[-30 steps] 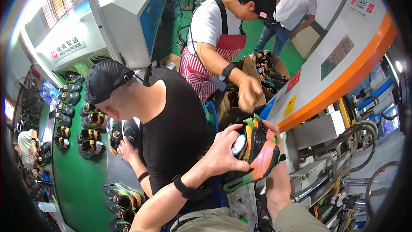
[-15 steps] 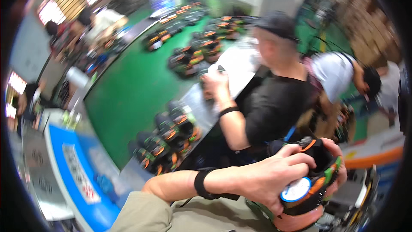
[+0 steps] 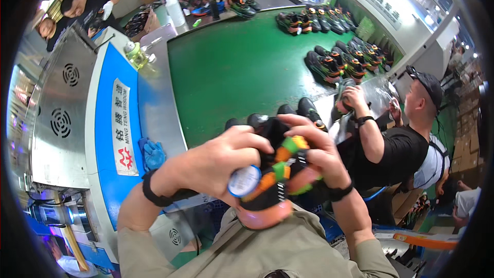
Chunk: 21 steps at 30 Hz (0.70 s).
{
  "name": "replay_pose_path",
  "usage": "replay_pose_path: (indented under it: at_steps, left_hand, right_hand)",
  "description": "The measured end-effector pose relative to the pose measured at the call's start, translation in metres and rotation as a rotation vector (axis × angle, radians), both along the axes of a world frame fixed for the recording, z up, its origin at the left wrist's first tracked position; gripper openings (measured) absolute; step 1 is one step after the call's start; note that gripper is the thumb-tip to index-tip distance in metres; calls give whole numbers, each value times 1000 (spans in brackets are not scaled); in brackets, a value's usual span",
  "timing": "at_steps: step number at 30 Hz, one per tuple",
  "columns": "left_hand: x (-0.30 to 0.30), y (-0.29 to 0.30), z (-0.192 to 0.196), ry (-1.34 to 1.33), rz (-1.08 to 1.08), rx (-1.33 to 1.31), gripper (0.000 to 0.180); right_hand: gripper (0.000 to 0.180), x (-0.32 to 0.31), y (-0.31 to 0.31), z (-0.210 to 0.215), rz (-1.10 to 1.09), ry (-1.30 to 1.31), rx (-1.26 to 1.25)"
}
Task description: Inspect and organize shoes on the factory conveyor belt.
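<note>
In front of my chest I hold a pair of black sports shoes with orange and green trim. My left hand (image 3: 213, 162) is closed around the nearer shoe (image 3: 265, 208), which has a pinkish-orange sole. A round white disc with a blue rim (image 3: 244, 181) shows by its fingers; whether it is stuck on the shoe or held, I cannot tell. The other shoe (image 3: 304, 179) lies against the first, with my right hand (image 3: 321, 146) gripping it from the right. Motion blur softens both shoes, and my hands hide parts of them.
A green tabletop (image 3: 226, 67) stretches ahead, with shoe rows (image 3: 355, 59) at its far right and more shoes (image 3: 309, 109) just beyond my hands. At left stands a blue-fronted machine (image 3: 110, 123) with blue gloves (image 3: 153, 154). A co-worker in black (image 3: 406, 149) handles a shoe on my right.
My view has swung right, and my hands have come from the lower right to the middle with the shoes. The right hand and second shoe now show more fully.
</note>
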<state>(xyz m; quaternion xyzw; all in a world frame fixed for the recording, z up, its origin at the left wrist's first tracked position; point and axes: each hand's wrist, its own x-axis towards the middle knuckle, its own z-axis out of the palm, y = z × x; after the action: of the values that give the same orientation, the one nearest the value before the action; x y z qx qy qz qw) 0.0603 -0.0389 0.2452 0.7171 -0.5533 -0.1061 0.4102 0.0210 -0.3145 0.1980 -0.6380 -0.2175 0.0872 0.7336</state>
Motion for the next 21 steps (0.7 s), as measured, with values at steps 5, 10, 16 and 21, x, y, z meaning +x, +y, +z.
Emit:
replay_pose_path:
  at_steps: [5, 10, 16, 21]
  left_hand:
    - [-7, 106, -59, 39, 179, 90, 57]
    - [-4, 153, -91, 123, 274, 120, 59]
    - [35, 151, -129, 146, 243, 167, 63]
    - [42, 156, -134, 100, 171, 188, 59]
  right_hand:
    - [43, 41, 107, -81, 173, 149, 77]
    - [55, 59, 156, -124, 223, 160, 48]
    - [43, 80, 152, -150, 90, 148, -193]
    - [32, 77, 160, -162, 68, 184, -126]
